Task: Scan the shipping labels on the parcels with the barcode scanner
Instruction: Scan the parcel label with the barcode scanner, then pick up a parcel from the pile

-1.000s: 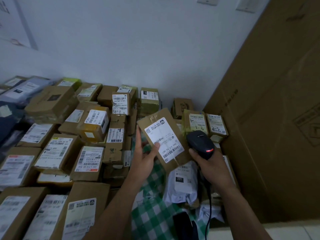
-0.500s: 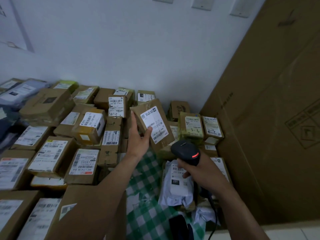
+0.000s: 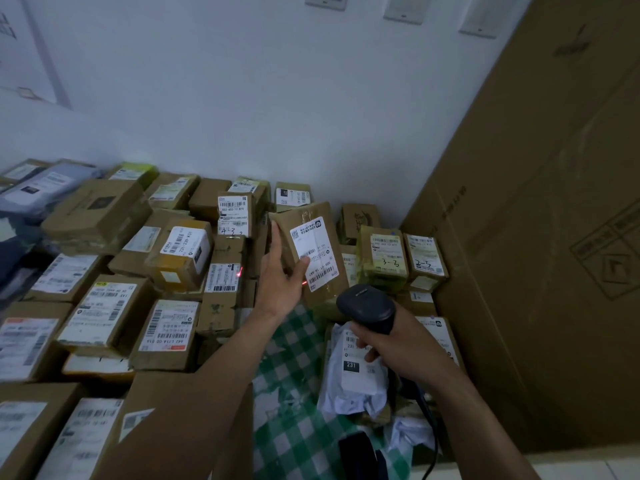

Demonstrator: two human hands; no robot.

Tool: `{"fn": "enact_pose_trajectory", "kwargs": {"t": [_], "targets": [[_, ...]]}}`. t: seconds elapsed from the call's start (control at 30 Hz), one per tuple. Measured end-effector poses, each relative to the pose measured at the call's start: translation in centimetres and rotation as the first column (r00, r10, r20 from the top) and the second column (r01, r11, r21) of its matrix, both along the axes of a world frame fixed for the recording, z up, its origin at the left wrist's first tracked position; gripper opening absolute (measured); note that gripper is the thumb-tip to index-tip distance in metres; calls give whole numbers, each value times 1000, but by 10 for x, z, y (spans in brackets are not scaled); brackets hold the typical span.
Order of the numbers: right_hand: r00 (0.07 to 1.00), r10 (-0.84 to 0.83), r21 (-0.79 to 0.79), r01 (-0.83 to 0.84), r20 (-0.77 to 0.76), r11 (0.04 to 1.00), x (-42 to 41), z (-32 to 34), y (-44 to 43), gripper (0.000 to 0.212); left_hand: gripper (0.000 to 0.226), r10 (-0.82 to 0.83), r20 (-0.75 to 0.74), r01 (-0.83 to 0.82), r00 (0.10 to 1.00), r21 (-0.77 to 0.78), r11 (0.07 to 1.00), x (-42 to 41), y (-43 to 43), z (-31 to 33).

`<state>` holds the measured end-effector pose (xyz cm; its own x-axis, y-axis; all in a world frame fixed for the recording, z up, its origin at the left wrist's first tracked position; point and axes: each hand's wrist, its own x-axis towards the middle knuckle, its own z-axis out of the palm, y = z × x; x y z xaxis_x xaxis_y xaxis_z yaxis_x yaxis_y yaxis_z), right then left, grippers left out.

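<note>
My left hand holds a flat brown parcel upright above the pile, thumb on its white shipping label. My right hand grips a black barcode scanner just below and to the right of that parcel, its head aimed up at the label. A red scanner light shows near the label's lower left edge and on a box behind. A white poly mailer marked 231 lies under my right hand.
Several labelled cardboard parcels cover the left and back, against a white wall. A very large cardboard carton stands along the right. A green checked cloth shows in the middle gap, with a dark object at the bottom.
My left hand carried the brown parcel farther away and up toward the back of the pile. My right hand followed with the scanner, and red scanner light now falls by the label.
</note>
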<state>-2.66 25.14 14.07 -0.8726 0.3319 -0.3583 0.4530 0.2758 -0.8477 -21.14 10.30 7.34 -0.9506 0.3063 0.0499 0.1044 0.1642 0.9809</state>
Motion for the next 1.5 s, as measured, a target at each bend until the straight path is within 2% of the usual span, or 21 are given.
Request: {"fn": "enact_pose_trajectory", "kwargs": {"t": [0.37,0.57,0.73,0.83,0.9,1.03,1.27,1.4,1.5], "targets": [[999,24,-12,-24,-22,1000,0,-1,5,39,95,-49,8,49,999,21,999,-2,2,1],[992,-112,-53,109,-52,993,-17,5,30,27,90,-17,20,17,1000,-6,1000,-15,15,13],[959,-261,-237,230,-111,944,-53,14,67,20,84,-40,-18,41,999,4,999,-59,56,42],[957,-271,-272,234,-106,933,-83,12,83,17,76,-32,-108,39,994,61,997,-91,90,59],[960,-268,-268,238,-83,934,-101,2,95,14,72,-55,-118,65,992,85,994,-116,118,58],[960,-282,-262,272,1,926,-128,-24,113,12,81,-100,-17,101,995,87,991,-155,167,37],[941,-331,-287,338,75,896,-148,-47,132,8,78,-222,235,230,946,-8,973,-193,226,0],[945,-317,-272,328,85,905,-150,-53,139,13,69,-239,266,262,934,-55,964,-202,238,-28],[945,-315,-272,328,91,905,-150,-59,142,21,95,-309,286,353,907,-118,928,-202,238,-43]]}}
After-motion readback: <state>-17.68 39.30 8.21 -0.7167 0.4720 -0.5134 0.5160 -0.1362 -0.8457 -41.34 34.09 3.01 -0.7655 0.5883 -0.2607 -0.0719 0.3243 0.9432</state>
